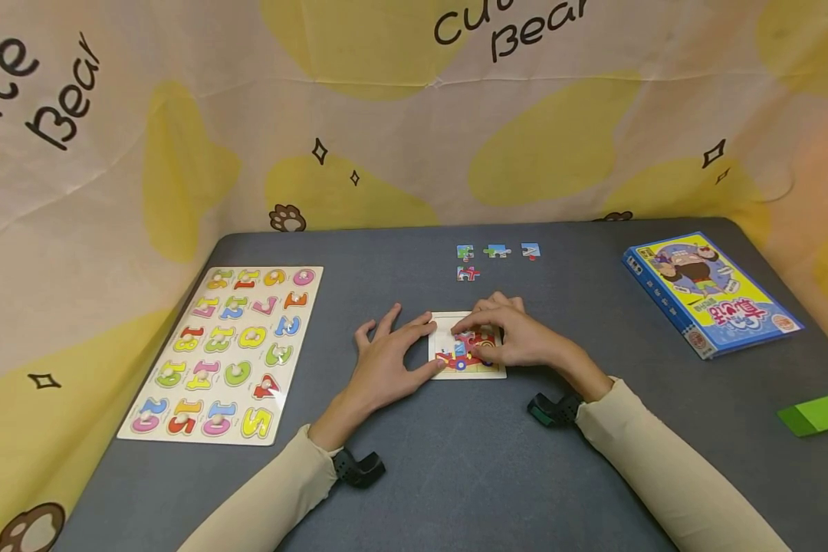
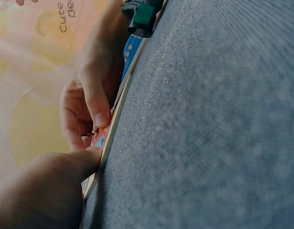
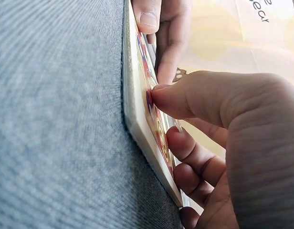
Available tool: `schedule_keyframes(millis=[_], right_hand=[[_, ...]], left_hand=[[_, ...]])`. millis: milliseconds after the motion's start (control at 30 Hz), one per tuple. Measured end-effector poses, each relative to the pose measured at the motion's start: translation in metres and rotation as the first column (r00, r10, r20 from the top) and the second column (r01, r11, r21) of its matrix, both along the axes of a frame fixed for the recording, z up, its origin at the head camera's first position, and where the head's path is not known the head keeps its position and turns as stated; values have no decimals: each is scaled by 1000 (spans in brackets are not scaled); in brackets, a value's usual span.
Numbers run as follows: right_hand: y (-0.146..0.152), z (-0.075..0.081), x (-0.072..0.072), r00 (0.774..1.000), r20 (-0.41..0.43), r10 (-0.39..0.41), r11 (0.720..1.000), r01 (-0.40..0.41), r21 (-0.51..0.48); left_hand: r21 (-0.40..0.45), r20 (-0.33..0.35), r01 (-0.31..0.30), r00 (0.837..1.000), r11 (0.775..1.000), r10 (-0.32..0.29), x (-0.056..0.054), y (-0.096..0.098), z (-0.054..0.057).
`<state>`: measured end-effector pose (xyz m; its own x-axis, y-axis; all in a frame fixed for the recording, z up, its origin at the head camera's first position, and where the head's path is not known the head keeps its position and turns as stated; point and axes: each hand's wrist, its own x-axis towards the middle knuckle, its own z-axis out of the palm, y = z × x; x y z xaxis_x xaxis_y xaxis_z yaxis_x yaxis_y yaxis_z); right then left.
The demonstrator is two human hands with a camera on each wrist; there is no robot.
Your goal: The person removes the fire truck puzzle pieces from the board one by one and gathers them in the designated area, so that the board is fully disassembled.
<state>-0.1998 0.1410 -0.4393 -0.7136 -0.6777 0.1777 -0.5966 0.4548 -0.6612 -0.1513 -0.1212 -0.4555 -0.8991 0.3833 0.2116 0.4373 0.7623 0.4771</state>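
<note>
In the head view a small jigsaw board (image 1: 468, 376) with a pale rim lies flat at mid-table, partly filled with a red and blue vehicle picture (image 1: 462, 358). My left hand (image 1: 389, 356) steadies its left side, fingers spread, with the thumb on the lower rim and a fingertip near the upper corner. Over the right part my right hand (image 1: 517, 333) pinches a puzzle piece (image 2: 99, 139) at the board's surface, thumb and forefinger either side of it. That hand covers the upper right of the picture. In the right wrist view its thumb (image 3: 168, 98) meets the picture.
Several loose puzzle pieces (image 1: 497, 251) lie beyond the board. A number board (image 1: 286, 399) with colourful knobbed digits stands at left. At right are a blue and yellow box (image 1: 731, 295) and a green block (image 1: 817, 415). A printed cloth (image 1: 414, 115) hangs behind the table.
</note>
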Motion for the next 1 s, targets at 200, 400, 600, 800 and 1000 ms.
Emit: schedule_keyframes(millis=[200, 400, 600, 800, 1000], right_hand=[[0, -1, 0, 1000, -12, 1, 1000, -1, -13], [0, -1, 0, 1000, -23, -5, 1000, 4, -21], [1, -3, 0, 1000, -25, -10, 999, 9, -44], [3, -5, -2, 1000, 6, -21, 997, 21, -68], [5, -6, -4, 1000, 12, -13, 996, 14, -88]], left_hand=[[3, -2, 3, 1000, 1000, -3, 0, 0, 0], [1, -2, 18, 1000, 1000, -18, 1, 0, 1], [5, -3, 24, 1000, 1000, -24, 0, 0, 0], [-6, -9, 17, 1000, 1000, -17, 0, 0, -1], [-1, -9, 16, 1000, 1000, -16, 0, 1, 0]])
